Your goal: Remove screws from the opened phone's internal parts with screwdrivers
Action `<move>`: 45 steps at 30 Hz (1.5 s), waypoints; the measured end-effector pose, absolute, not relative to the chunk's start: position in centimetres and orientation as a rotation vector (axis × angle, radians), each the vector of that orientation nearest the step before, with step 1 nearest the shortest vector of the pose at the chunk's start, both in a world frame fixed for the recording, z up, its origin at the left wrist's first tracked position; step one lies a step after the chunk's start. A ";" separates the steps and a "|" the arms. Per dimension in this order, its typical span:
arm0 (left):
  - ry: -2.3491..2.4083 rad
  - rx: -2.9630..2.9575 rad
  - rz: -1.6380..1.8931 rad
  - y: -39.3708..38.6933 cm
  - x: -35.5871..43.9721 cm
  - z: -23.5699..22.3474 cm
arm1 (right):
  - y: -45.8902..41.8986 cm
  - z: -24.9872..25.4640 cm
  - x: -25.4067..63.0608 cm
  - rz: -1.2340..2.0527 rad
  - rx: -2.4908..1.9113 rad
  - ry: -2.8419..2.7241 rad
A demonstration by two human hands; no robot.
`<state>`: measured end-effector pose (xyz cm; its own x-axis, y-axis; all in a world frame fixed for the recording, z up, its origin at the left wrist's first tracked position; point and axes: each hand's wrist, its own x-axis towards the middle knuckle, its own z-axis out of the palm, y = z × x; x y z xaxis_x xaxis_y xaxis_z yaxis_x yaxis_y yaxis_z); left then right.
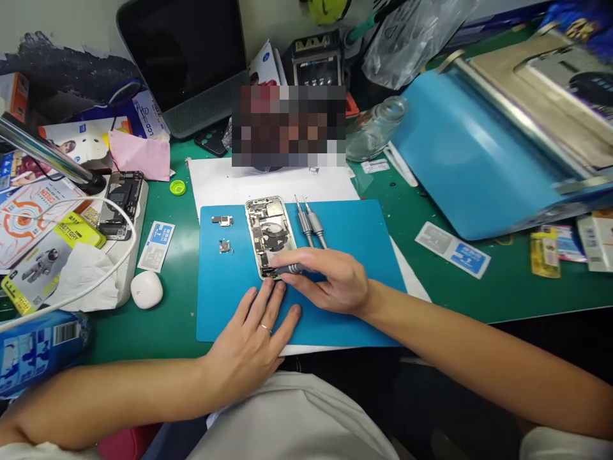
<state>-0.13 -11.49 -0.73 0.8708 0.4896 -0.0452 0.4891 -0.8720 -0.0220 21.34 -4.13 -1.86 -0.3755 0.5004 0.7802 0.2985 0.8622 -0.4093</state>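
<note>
Left hand (258,319): spread flat, fingertips at the phone frame's lower edge!
Right hand (338,278): curled, pinching a grey screwdriver (292,269) over it!
Phone frame (272,236): lying on the blue mat (225,300)!

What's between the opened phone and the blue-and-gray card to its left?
In the head view, small electronic parts lie on the blue mat, then a bare strip of green tabletop before the card.

opened phone frame (272,231), innards exposed, upright lengthwise on blue mat (230,319)
</note>
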 end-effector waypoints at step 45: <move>-0.804 -3.065 0.091 -11.2 0.1 -0.4 | -4.2 -1.1 20.4 0.131 -0.570 -2.065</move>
<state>0.14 -11.22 -0.40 0.8697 0.4895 -0.0628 0.4911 -0.8710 0.0128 20.45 -4.23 -1.11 -0.4354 0.4459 0.7821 0.3439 0.8852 -0.3133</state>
